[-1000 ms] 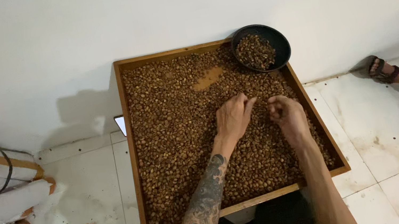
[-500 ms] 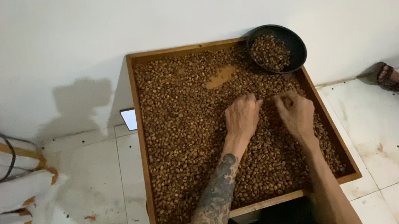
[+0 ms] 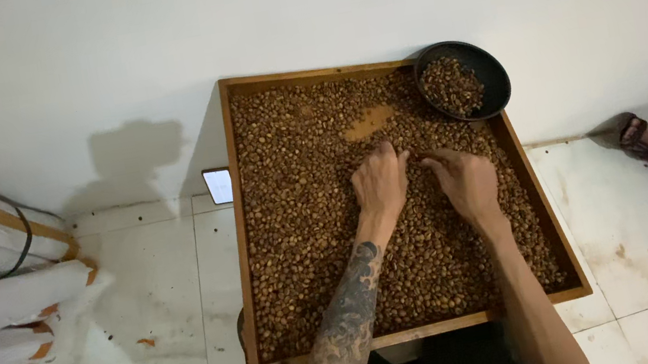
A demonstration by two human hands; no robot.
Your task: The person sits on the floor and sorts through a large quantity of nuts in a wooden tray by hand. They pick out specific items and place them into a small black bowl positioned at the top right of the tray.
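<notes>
White tiled floor [image 3: 138, 274] and wall frame a wooden tray [image 3: 241, 222] of brown beans [image 3: 303, 212], where the left hand [image 3: 381, 183] and right hand [image 3: 464, 180] rest mid-sort, fingers seemingly pinching single beans, so careful picking toward the black bowl [image 3: 490, 71] fits.

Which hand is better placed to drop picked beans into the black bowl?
Probably the right hand: it lies nearer the black bowl at the tray's far right corner than the left hand.
</notes>
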